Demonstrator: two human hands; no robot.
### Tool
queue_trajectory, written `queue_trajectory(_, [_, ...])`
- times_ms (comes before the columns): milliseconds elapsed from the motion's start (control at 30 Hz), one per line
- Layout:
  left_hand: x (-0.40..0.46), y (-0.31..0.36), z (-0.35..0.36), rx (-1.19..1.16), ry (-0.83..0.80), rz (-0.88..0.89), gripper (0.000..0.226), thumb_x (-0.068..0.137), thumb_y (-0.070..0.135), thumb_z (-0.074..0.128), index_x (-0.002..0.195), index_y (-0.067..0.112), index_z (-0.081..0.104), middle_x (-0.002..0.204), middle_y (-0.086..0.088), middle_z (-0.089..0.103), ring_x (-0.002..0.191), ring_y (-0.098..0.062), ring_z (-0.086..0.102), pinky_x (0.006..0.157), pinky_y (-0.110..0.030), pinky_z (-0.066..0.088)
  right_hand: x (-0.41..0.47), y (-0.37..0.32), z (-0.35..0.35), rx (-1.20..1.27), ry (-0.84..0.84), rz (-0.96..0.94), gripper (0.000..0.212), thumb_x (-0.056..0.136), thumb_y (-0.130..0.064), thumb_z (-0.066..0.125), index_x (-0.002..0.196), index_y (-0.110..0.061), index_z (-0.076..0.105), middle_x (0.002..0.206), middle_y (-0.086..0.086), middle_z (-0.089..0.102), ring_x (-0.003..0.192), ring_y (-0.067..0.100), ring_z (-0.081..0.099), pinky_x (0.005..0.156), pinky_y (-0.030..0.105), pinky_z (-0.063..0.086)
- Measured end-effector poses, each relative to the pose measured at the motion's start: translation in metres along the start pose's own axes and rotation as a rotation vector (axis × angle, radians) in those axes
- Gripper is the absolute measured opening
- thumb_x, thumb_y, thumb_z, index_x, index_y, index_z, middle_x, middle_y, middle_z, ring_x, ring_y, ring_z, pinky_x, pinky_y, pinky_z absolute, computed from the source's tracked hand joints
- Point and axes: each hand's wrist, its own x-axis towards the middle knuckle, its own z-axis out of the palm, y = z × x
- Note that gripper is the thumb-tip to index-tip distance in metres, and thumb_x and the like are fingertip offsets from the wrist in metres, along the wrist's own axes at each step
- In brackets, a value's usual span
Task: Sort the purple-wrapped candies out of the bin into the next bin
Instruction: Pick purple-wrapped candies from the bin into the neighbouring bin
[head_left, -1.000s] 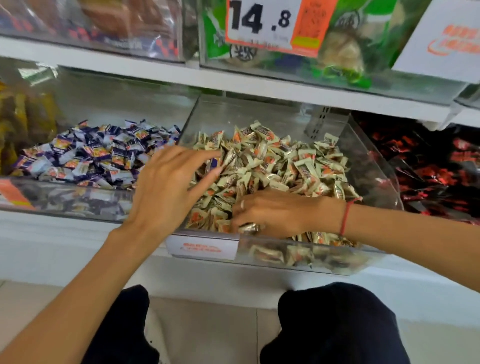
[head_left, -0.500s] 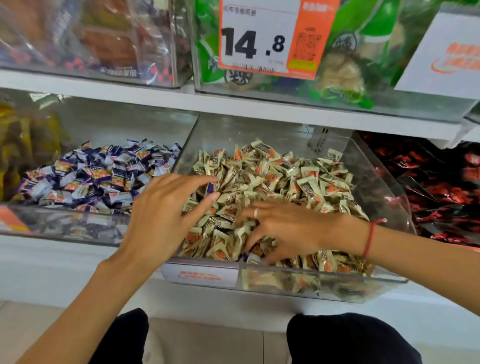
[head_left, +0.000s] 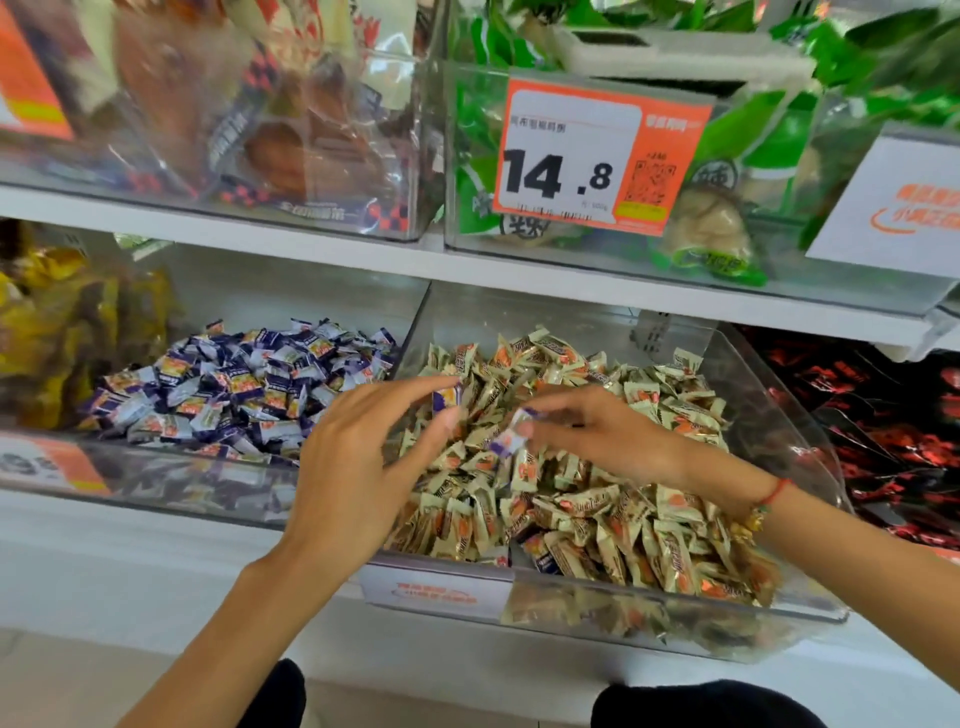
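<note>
A clear plastic bin (head_left: 800, 431) holds a heap of cream-and-orange candies (head_left: 597, 493). The bin to its left (head_left: 171, 483) holds a pile of purple-wrapped candies (head_left: 244, 384). My left hand (head_left: 363, 462) hovers over the left side of the cream heap and pinches a purple-wrapped candy (head_left: 448, 399) between thumb and forefinger. My right hand (head_left: 597, 431) is just above the middle of the heap and pinches another purple-wrapped candy (head_left: 511, 440) at its fingertips. A red cord circles my right wrist.
A white shelf (head_left: 311, 254) runs above the bins with clear boxes of packaged snacks and an orange price tag (head_left: 587, 156) reading 14.8. Yellow packets (head_left: 57, 322) lie at the far left, red-and-black packets (head_left: 893, 426) at the right. My dark-clad knees (head_left: 701, 706) show below.
Both hands rose out of the cream heap. The left hand now pinches a purple candy, and the right hand came up pinching another. The camera view tilted upward.
</note>
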Motion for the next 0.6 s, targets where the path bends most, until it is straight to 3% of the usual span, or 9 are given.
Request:
queue_trajectory(67, [0.002, -0.003, -0.008, -0.004, 0.121, -0.053, 0.028, 0.093, 0.041, 0.055, 0.118, 0.030, 0.061, 0.105, 0.017, 0.061, 0.096, 0.003, 0.054, 0.084, -0.016, 0.042, 0.001, -0.013, 0.004, 0.234, 0.075, 0.024, 0.021, 0.092, -0.024, 0.056, 0.106, -0.017, 0.070, 0.098, 0.002, 0.073, 0.087, 0.016, 0.067, 0.080, 0.026, 0.056])
queue_trajectory(133, [0.006, -0.012, -0.020, 0.044, 0.221, -0.167, 0.027, 0.094, 0.041, 0.053, 0.115, 0.028, 0.063, 0.103, 0.010, 0.066, 0.087, -0.004, 0.058, 0.073, -0.011, 0.043, 0.010, -0.030, 0.018, 0.312, 0.170, -0.018, 0.021, 0.092, -0.021, 0.058, 0.109, -0.018, 0.069, 0.097, -0.001, 0.074, 0.085, 0.009, 0.068, 0.079, 0.019, 0.054])
queue_trajectory(200, [0.010, -0.029, -0.030, 0.161, 0.264, -0.296, 0.032, 0.096, 0.044, 0.048, 0.119, 0.026, 0.063, 0.102, 0.002, 0.069, 0.081, -0.015, 0.061, 0.061, -0.025, 0.043, 0.030, -0.049, 0.037, 0.284, 0.289, -0.104, 0.019, 0.091, -0.020, 0.062, 0.108, -0.017, 0.070, 0.092, -0.005, 0.073, 0.079, 0.000, 0.067, 0.074, 0.013, 0.051])
queue_trajectory(300, [0.011, -0.062, -0.037, 0.335, 0.218, -0.388, 0.034, 0.098, 0.038, 0.048, 0.124, 0.022, 0.061, 0.106, -0.008, 0.069, 0.078, -0.028, 0.061, 0.058, -0.032, 0.041, 0.069, -0.071, 0.064, 0.122, 0.406, -0.180, 0.023, 0.091, -0.024, 0.065, 0.109, -0.012, 0.072, 0.093, -0.005, 0.072, 0.077, -0.004, 0.062, 0.072, 0.012, 0.049])
queue_trajectory(367, [0.007, -0.081, -0.036, 0.346, 0.115, -0.443, 0.038, 0.098, 0.034, 0.048, 0.129, 0.015, 0.058, 0.118, -0.013, 0.066, 0.094, -0.035, 0.063, 0.070, -0.042, 0.051, 0.090, -0.077, 0.073, -0.132, 0.389, -0.241, 0.023, 0.093, -0.026, 0.063, 0.112, -0.015, 0.072, 0.104, -0.001, 0.072, 0.090, 0.004, 0.064, 0.081, 0.022, 0.051])
queue_trajectory(433, [0.002, -0.088, -0.032, 0.360, 0.035, -0.473, 0.041, 0.101, 0.029, 0.043, 0.135, 0.010, 0.053, 0.135, -0.014, 0.056, 0.119, -0.036, 0.054, 0.095, -0.051, 0.047, 0.097, -0.078, 0.071, -0.259, 0.354, -0.269, 0.025, 0.095, -0.026, 0.060, 0.116, -0.018, 0.070, 0.113, -0.001, 0.070, 0.101, 0.010, 0.063, 0.088, 0.026, 0.050])
queue_trajectory(500, [0.002, -0.082, -0.031, 0.352, 0.033, -0.444, 0.043, 0.103, 0.030, 0.036, 0.138, 0.010, 0.049, 0.144, -0.012, 0.046, 0.134, -0.031, 0.039, 0.111, -0.046, 0.031, 0.082, -0.070, 0.062, -0.299, 0.416, -0.277, 0.022, 0.095, -0.025, 0.060, 0.114, -0.021, 0.069, 0.105, -0.005, 0.070, 0.091, 0.005, 0.059, 0.078, 0.014, 0.045])
queue_trajectory(567, [0.005, -0.064, -0.030, 0.276, 0.017, -0.370, 0.049, 0.101, 0.040, 0.029, 0.139, 0.015, 0.047, 0.145, -0.005, 0.045, 0.135, -0.022, 0.035, 0.112, -0.040, 0.028, 0.055, -0.053, 0.054, -0.305, 0.455, -0.316, 0.011, 0.092, -0.025, 0.062, 0.101, -0.022, 0.068, 0.087, -0.007, 0.068, 0.074, 0.004, 0.058, 0.066, 0.015, 0.045])
queue_trajectory(600, [0.005, -0.055, -0.029, 0.211, -0.024, -0.335, 0.051, 0.100, 0.045, 0.028, 0.140, 0.020, 0.047, 0.144, 0.001, 0.045, 0.134, -0.015, 0.035, 0.109, -0.036, 0.030, 0.040, -0.043, 0.052, -0.319, 0.398, -0.303, 0.008, 0.090, -0.027, 0.064, 0.097, -0.024, 0.066, 0.082, -0.008, 0.067, 0.070, 0.004, 0.059, 0.063, 0.019, 0.049])
